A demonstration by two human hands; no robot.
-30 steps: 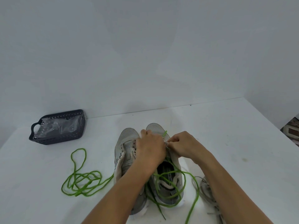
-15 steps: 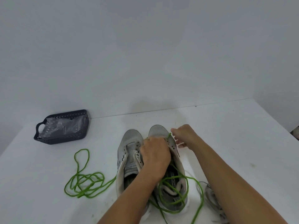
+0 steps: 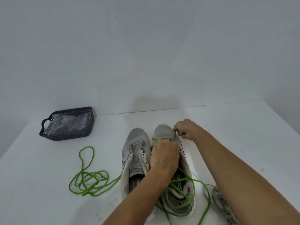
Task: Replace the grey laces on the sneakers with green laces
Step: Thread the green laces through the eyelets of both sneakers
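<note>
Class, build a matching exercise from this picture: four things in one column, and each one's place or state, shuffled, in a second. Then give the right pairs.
Things:
1. dark basket
2. loose green lace
3. left sneaker
4. right hand

Places or states:
A. pinches a green lace by the right sneaker's toe
B. lies in loops on the table, left of the sneakers
C. stands far left, with clear plastic inside
D. has no lace in its eyelets

Pairs: 1-C, 2-B, 3-D, 4-A

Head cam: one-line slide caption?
Right hand pulls green lace through right sneaker while left hand steadies it; left sneaker unlaced.
</note>
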